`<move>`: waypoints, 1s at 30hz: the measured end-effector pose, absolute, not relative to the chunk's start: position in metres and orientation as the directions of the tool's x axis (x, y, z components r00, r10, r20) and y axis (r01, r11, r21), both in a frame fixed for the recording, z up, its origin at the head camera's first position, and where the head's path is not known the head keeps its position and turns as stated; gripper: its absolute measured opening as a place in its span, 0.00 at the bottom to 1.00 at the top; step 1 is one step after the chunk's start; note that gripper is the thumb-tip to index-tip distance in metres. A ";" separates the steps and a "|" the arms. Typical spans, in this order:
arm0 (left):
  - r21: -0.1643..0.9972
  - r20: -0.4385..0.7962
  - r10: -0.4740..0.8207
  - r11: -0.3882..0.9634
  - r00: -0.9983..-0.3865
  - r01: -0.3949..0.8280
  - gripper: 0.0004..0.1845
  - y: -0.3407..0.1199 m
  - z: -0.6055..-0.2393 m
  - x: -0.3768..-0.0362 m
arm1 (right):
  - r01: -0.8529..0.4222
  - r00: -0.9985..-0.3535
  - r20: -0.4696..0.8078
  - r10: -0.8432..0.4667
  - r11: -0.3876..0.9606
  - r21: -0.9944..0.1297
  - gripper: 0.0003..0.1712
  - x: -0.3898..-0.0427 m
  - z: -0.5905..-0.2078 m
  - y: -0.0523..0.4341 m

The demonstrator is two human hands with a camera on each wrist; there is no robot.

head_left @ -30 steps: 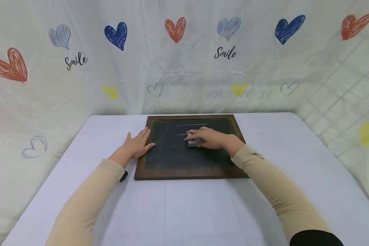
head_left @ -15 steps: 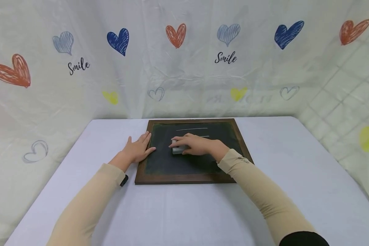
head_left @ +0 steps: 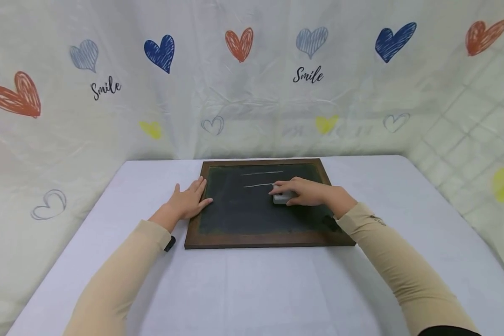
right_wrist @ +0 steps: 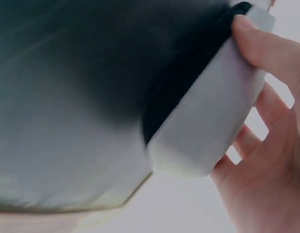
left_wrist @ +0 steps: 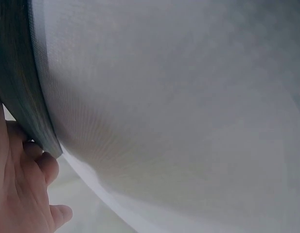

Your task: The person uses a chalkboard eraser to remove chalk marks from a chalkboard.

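A chalkboard [head_left: 235,214] with a brown wooden frame lies flat on the table. Two thin white chalk lines run across its upper half. My right hand [head_left: 306,192] grips a pale board eraser [head_left: 282,199] just below the lower line, near the board's middle. In the right wrist view the thumb holds one side of the eraser [right_wrist: 198,116], fingers on the far side, and its dark felt faces the slate. My left hand [head_left: 185,203] rests on the frame's left side, fingers spread, thumb reaching onto the slate. The left wrist view shows those fingers at the frame's edge [left_wrist: 18,73].
A white cloth [head_left: 256,284] covers the table around the board. Behind it hangs a pale curtain [head_left: 269,88] printed with hearts and the word Smile. It also closes in both sides of the table.
My right hand slid the eraser left across the slate, then back right, ending farther right than at first. The left hand stays on the frame. Both chalk lines remain visible.
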State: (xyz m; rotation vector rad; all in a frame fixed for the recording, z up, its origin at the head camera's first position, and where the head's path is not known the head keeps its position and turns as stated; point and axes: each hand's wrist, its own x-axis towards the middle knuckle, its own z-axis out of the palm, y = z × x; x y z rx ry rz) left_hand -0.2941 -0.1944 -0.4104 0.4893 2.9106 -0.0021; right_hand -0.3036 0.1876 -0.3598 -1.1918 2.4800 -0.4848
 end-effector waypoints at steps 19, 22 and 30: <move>0.023 -0.191 0.310 0.950 -0.931 0.312 0.42 -0.194 -0.412 -0.292 | -0.793 -0.522 -0.207 -0.827 0.560 -0.237 0.34 -0.292 -0.364 0.046; 0.022 -0.186 0.310 0.950 -0.932 0.312 0.43 -0.194 -0.412 -0.292 | -0.783 -0.507 -0.186 -0.841 0.540 -0.307 0.33 -0.294 -0.364 0.062; 0.034 -0.185 0.320 0.947 -0.929 0.319 0.43 -0.194 -0.410 -0.291 | -0.706 -0.539 -0.179 -0.823 0.557 -0.437 0.33 -0.299 -0.363 0.138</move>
